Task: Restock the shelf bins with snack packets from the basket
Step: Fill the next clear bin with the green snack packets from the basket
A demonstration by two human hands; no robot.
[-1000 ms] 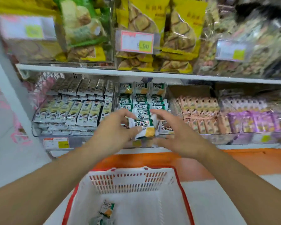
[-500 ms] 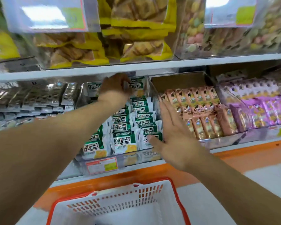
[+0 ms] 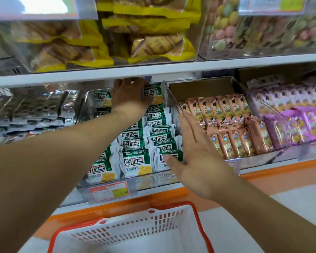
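Note:
A clear shelf bin (image 3: 159, 177) holds rows of green-and-white snack packets (image 3: 134, 160). My left hand (image 3: 129, 94) reaches to the back of this bin, just under the upper shelf, and its fingers curl over one upright green-and-white packet (image 3: 153, 93) there. My right hand (image 3: 194, 156) is flat with straight fingers beside the right-hand row, and its thumb touches the front packet. The white basket with a red rim (image 3: 196, 209) stands below the shelf; its contents are out of view.
Silver packets (image 3: 35, 110) fill the bin to the left. Pink-brown packets (image 3: 226, 121) and purple packets (image 3: 295, 121) fill bins to the right. Yellow biscuit bags (image 3: 153, 42) sit on the upper shelf (image 3: 208, 67). A price tag (image 3: 109, 191) hangs at the bin's front.
A second ago both hands held a packet at the bin's front. My left hand has carried it to the back of the bin; my right hand has let go and flattened beside the rows.

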